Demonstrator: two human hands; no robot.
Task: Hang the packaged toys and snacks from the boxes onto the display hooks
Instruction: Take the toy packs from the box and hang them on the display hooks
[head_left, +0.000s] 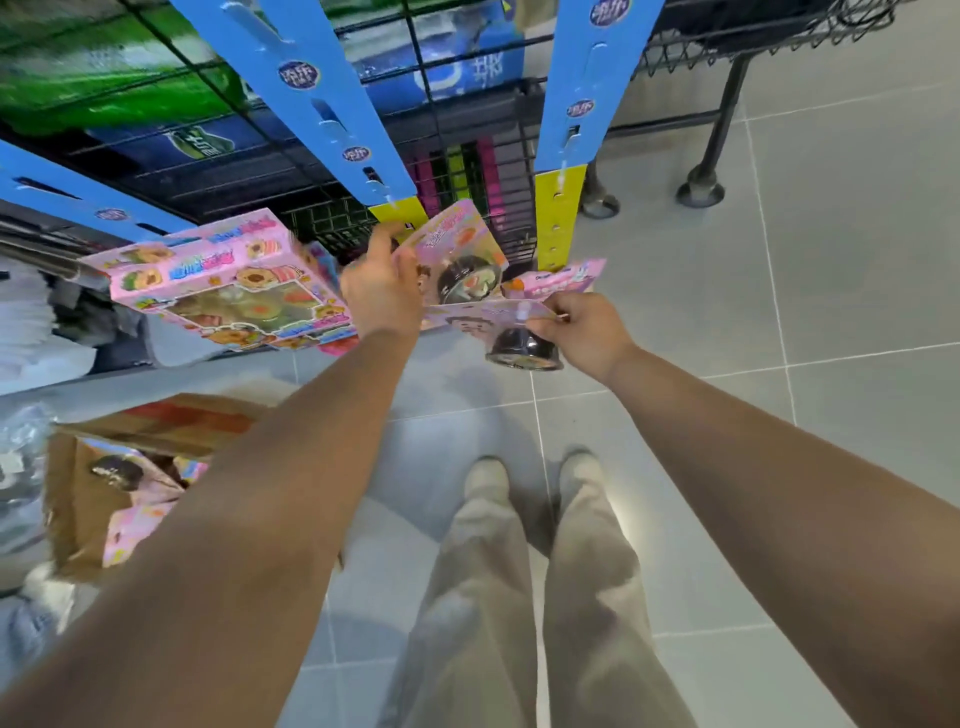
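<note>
My left hand (382, 291) grips the left edge of a pink toy card (457, 254) with a black round blister, held up by the lower end of the middle blue hook strip (332, 104). My right hand (582, 325) pinches the top of a second pink toy card (498, 314), whose black round toy (524, 353) hangs below. A large pink toy box (228, 283) hangs at the left. A third pink card (566, 278) shows behind my right hand, under the right blue strip (587, 88). An open cardboard box (78, 499) on the floor at the lower left holds more pink toy packs.
A black wire rack (457, 171) with coloured goods stands behind the strips. Another wire shelf on black legs (722, 124) stands at the upper right. Grey floor tiles (831, 286) spread to the right. My own legs and shoes (535, 488) are below my hands.
</note>
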